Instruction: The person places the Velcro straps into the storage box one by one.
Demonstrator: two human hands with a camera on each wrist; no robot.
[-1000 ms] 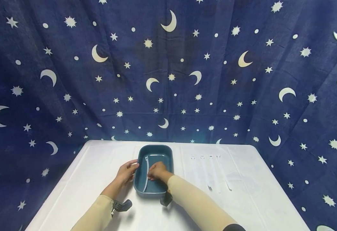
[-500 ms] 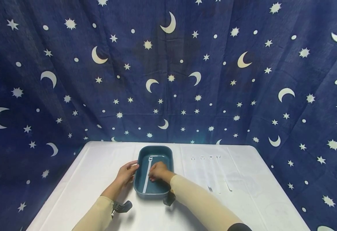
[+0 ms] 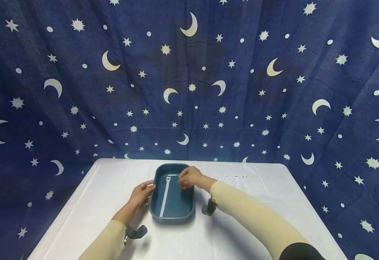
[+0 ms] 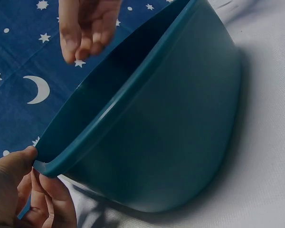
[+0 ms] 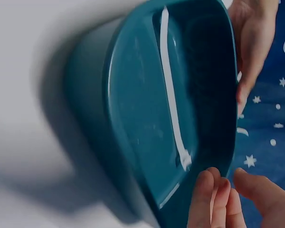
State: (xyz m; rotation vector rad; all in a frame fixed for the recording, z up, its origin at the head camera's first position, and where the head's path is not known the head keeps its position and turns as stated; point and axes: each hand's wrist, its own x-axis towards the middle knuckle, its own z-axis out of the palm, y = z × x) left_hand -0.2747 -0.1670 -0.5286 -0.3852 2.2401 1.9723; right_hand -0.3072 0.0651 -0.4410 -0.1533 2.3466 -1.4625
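A white strap (image 3: pixel 165 196) with a slotted head, like a cable tie, lies lengthwise on the floor of a deep teal tub (image 3: pixel 171 219). It shows whole in the right wrist view, head toward the far end. My left hand (image 3: pixel 140 195) pinches the tub's left rim, thumb inside and fingers outside, as the left wrist view shows. Over the far right part of the tub hovers my right hand (image 3: pixel 190 177), apart from the strap. Its fingers (image 5: pixel 204 199) are loosely bent with nothing between them.
Several more white straps (image 3: pixel 236 177) lie on the white tabletop (image 3: pixel 127 168) right of the tub, partly hidden by my right forearm (image 3: pixel 241 209). A dark blue curtain (image 3: pixel 189 72) with moons and stars hangs behind and beside the table.
The strap's head end has swung slightly right and it now lies straighter on the tub floor. My right hand has let go and moved up and right. The left hand has stayed.
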